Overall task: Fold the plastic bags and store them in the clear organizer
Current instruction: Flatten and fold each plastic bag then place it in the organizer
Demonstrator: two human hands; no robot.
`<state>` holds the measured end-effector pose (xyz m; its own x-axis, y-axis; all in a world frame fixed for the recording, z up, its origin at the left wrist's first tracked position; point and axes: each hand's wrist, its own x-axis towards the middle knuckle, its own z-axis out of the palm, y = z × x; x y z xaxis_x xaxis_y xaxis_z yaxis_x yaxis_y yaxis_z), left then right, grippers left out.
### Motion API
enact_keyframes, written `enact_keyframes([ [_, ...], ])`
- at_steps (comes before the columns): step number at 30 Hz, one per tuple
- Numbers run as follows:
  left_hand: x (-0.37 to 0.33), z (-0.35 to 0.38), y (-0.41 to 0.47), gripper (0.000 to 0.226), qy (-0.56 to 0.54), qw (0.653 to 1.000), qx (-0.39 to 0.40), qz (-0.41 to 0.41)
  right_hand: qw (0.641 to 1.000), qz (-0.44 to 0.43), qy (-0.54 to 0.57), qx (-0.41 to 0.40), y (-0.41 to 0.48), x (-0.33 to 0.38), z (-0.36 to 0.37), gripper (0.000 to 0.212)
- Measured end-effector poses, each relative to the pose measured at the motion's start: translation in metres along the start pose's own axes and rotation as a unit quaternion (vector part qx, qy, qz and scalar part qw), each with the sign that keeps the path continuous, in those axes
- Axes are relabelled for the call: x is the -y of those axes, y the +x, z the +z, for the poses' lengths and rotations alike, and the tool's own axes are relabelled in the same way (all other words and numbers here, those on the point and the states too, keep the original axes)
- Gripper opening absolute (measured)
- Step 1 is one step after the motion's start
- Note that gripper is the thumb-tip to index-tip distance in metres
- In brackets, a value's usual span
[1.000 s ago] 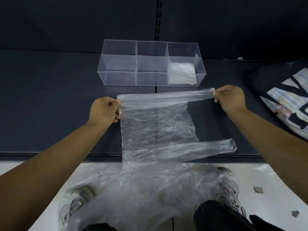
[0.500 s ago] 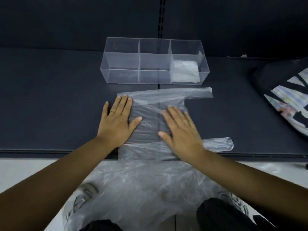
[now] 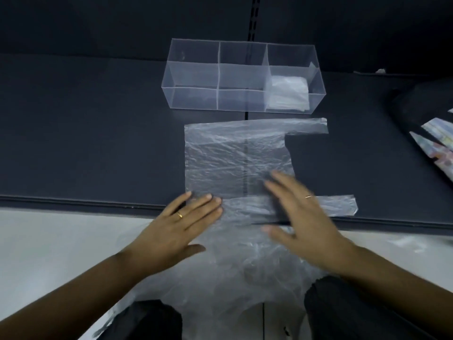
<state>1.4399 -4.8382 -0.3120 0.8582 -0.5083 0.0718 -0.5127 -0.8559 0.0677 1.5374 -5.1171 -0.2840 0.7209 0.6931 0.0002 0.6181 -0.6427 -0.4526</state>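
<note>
A clear, crinkled plastic bag [image 3: 235, 155] lies flat at the front edge of the dark shelf [image 3: 85, 143], both handles pointing right. Behind it stands the clear organizer [image 3: 191, 98], three compartments in a row. A folded bag [image 3: 288, 92] lies in the right one.

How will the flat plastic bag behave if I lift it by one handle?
Likely floppy: the plastic bag is thin, wrinkled film, so it should sag. Probably light; a push may bunch or slide it on the dark shelf.
</note>
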Motion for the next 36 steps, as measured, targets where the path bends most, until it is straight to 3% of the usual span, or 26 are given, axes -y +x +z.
enact_keyframes([
  [2, -0.004, -0.003, 0.002, 0.048, -0.007, 0.998, -0.059, -0.020, 0.995, -0.090, -0.021, 0.049, 0.010, 0.026, 0.018, 0.083],
  [4, -0.008, -0.012, 0.015, 0.025, -0.052, 0.990, -0.129, -0.026, 0.991, -0.112, -0.034, 0.061, 0.021, 0.039, 0.028, 0.079],
  [5, -0.012, -0.019, 0.022, 0.026, -0.076, 0.986, -0.143, -0.027, 0.992, -0.106, -0.034, 0.054, 0.025, 0.041, 0.030, 0.073],
  [9, -0.018, -0.040, 0.036, 0.028, -0.190, 0.969, -0.124, -0.101, 0.995, -0.064, -0.010, -0.081, 0.023, 0.028, 0.020, 0.030],
  [11, -0.011, -0.057, 0.032, 0.021, -0.286, 0.933, -0.110, -0.189, 0.991, -0.043, 0.004, -0.124, 0.012, 0.012, 0.005, 0.011],
  [14, 0.003, -0.078, 0.022, 0.011, -0.420, 0.846, -0.086, -0.317, 0.994, 0.038, 0.008, -0.099, -0.009, -0.013, -0.024, 0.003],
  [17, 0.022, -0.087, 0.017, 0.011, -0.481, 0.792, -0.073, -0.369, 0.980, 0.152, 0.123, -0.025, -0.026, -0.030, -0.057, 0.008],
  [20, 0.046, -0.090, 0.020, 0.015, -0.516, 0.761, -0.042, -0.391, 0.951, 0.195, 0.239, -0.034, -0.019, -0.052, -0.081, 0.016],
  [26, 0.093, -0.069, 0.053, 0.003, -0.493, 0.733, -0.075, -0.462, 0.917, 0.248, 0.290, -0.112, 0.044, -0.081, -0.075, 0.024],
  [29, 0.112, -0.055, 0.069, 0.016, -0.463, 0.728, -0.111, -0.494, 0.919, 0.286, 0.248, -0.108, 0.075, -0.094, -0.063, 0.025],
  [34, 0.118, -0.039, 0.077, 0.018, -0.343, 0.778, -0.125, -0.511, 0.935, 0.301, 0.154, -0.108, 0.094, -0.103, -0.056, 0.022],
  [36, 0.107, -0.041, 0.076, 0.017, -0.219, 0.825, -0.181, -0.488, 0.935, 0.309, 0.141, -0.103, 0.097, -0.103, -0.056, 0.019],
])
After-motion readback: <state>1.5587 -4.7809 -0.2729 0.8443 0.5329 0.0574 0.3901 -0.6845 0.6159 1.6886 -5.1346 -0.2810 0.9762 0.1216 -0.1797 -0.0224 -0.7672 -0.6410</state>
